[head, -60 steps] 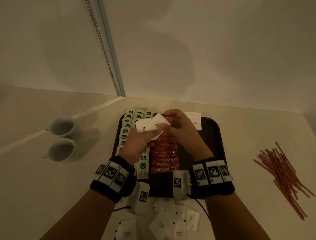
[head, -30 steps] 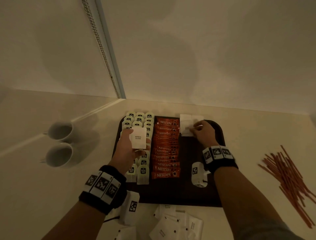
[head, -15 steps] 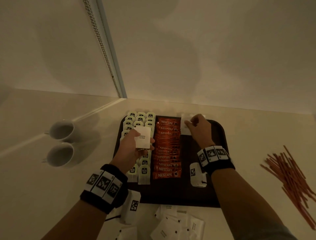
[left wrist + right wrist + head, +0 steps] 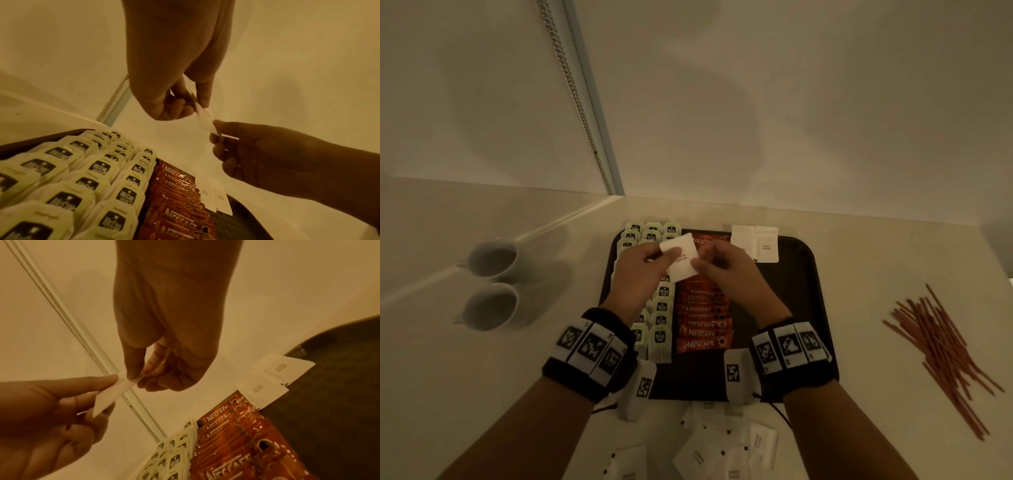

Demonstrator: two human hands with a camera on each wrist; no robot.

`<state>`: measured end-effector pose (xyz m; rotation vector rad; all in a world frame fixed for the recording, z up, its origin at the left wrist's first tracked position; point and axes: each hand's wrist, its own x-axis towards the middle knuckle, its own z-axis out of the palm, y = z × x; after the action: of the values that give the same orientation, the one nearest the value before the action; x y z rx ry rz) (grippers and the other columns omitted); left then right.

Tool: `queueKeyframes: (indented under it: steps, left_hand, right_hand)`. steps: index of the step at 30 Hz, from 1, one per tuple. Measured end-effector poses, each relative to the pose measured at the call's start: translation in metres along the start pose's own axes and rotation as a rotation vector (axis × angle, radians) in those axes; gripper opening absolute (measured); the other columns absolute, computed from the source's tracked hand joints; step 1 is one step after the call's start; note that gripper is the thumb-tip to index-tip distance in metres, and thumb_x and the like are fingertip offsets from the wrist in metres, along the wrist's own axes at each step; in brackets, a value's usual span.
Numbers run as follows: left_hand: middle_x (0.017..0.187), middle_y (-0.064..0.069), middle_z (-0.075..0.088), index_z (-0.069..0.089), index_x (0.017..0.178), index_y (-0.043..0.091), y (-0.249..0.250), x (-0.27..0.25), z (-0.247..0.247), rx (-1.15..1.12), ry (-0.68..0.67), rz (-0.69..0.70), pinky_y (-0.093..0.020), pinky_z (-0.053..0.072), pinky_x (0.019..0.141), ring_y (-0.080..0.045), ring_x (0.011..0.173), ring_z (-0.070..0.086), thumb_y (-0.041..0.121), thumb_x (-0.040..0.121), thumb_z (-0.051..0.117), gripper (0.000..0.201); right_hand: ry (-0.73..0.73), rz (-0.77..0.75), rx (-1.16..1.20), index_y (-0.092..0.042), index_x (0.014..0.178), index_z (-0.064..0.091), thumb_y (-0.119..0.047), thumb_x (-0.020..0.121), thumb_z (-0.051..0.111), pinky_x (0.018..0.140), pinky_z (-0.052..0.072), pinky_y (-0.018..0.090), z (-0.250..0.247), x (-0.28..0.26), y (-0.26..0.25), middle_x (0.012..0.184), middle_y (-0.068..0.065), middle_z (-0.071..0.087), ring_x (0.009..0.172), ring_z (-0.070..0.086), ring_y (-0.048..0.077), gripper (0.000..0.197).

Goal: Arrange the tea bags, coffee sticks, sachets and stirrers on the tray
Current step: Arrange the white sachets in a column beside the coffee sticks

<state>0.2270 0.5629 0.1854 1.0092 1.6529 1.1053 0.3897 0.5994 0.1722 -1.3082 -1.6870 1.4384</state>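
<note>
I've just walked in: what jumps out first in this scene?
Two hands, left hand and right hand, meet above a dark tray, both pinching one white sugar sachet. Below them run neat rows of pale tea bags on the tray's left and orange coffee sticks beside them. A loose heap of red stirrers lies on the counter to the right.

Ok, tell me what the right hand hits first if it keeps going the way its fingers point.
Likely the left hand: the right hand points at it across the sugar sachet both pinch. Depth is unclear.
</note>
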Motion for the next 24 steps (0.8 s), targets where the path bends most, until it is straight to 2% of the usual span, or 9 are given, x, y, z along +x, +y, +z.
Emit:
queueKeyframes:
  steps: [3,5,6,9,11,14,16,20,24]
  left_hand:
    - [0.074,0.008,0.065,0.070,0.105,0.014,0.002,-0.004,0.007,0.027,-0.026,0.038,-0.008,0.041,0.051,0.006,0.055,0.056,0.018,0.088,0.065,0.018]
    - [0.077,0.008,0.064,0.070,0.101,0.017,0.002,-0.008,0.011,0.037,-0.049,0.035,-0.009,0.043,0.054,0.001,0.062,0.059,0.019,0.087,0.067,0.015]
    - [0.080,0.008,0.064,0.069,0.098,0.018,0.002,-0.010,0.012,0.046,-0.054,0.029,-0.012,0.043,0.057,-0.002,0.067,0.058,0.021,0.086,0.067,0.013]
    - [0.093,0.006,0.062,0.064,0.101,0.023,-0.002,-0.018,0.004,0.077,-0.088,-0.046,-0.018,0.041,0.062,-0.008,0.079,0.057,0.032,0.089,0.061,0.015]
    - [0.093,0.003,0.063,0.064,0.101,0.022,-0.008,-0.027,-0.009,0.072,-0.145,-0.103,-0.019,0.041,0.062,-0.008,0.075,0.057,0.032,0.093,0.055,0.015]
    - [0.089,-0.003,0.066,0.066,0.100,0.020,-0.024,-0.044,-0.036,0.114,-0.225,-0.170,-0.021,0.044,0.059,-0.011,0.069,0.059,0.023,0.095,0.052,0.014]
    - [0.089,-0.005,0.067,0.067,0.099,0.018,-0.038,-0.056,-0.055,0.125,-0.230,-0.239,-0.024,0.045,0.061,-0.015,0.072,0.059,0.017,0.095,0.051,0.016]
    - [0.080,-0.011,0.066,0.068,0.096,0.010,-0.068,-0.077,-0.091,0.125,-0.161,-0.356,-0.029,0.040,0.060,-0.023,0.069,0.057,0.009,0.095,0.051,0.018]
    - [0.082,-0.017,0.065,0.067,0.094,0.005,-0.088,-0.093,-0.118,0.111,-0.082,-0.436,-0.029,0.036,0.057,-0.027,0.067,0.056,0.005,0.095,0.049,0.018]
  right_hand:
    - [-0.018,0.057,0.074,-0.012,0.102,0.064,-0.022,0.088,0.063,0.078,0.057,0.029,-0.001,-0.009,0.000,0.099,0.007,0.068,0.090,0.067,0.020,0.017]
    - [-0.012,0.087,0.123,-0.012,0.106,0.064,-0.021,0.088,0.062,0.074,0.056,0.024,-0.003,-0.014,0.001,0.100,0.007,0.068,0.090,0.068,0.017,0.020]
    - [0.005,0.116,0.165,-0.011,0.106,0.063,-0.020,0.089,0.061,0.074,0.056,0.024,-0.005,-0.015,0.003,0.102,0.008,0.068,0.091,0.067,0.018,0.020]
    - [0.144,0.221,0.307,-0.007,0.104,0.063,-0.015,0.089,0.059,0.082,0.055,0.030,-0.023,-0.014,0.019,0.107,0.009,0.067,0.099,0.066,0.021,0.017]
    - [0.301,0.289,0.326,-0.008,0.104,0.062,-0.012,0.091,0.057,0.085,0.055,0.033,-0.041,-0.007,0.035,0.109,0.008,0.065,0.101,0.064,0.021,0.015]
    - [0.484,0.372,0.158,-0.010,0.108,0.061,-0.013,0.092,0.056,0.087,0.054,0.037,-0.070,0.006,0.063,0.106,0.006,0.064,0.094,0.062,0.019,0.017]
    - [0.523,0.407,-0.052,-0.011,0.105,0.062,-0.017,0.093,0.056,0.089,0.053,0.042,-0.086,0.015,0.084,0.105,0.008,0.065,0.093,0.062,0.022,0.015]
    - [0.477,0.452,-0.278,-0.009,0.112,0.064,-0.022,0.092,0.056,0.096,0.048,0.043,-0.103,0.025,0.110,0.113,0.008,0.065,0.104,0.059,0.024,0.024]
    - [0.412,0.412,-0.391,-0.009,0.111,0.064,-0.023,0.090,0.060,0.093,0.047,0.037,-0.108,0.033,0.112,0.112,0.008,0.066,0.103,0.059,0.023,0.025]
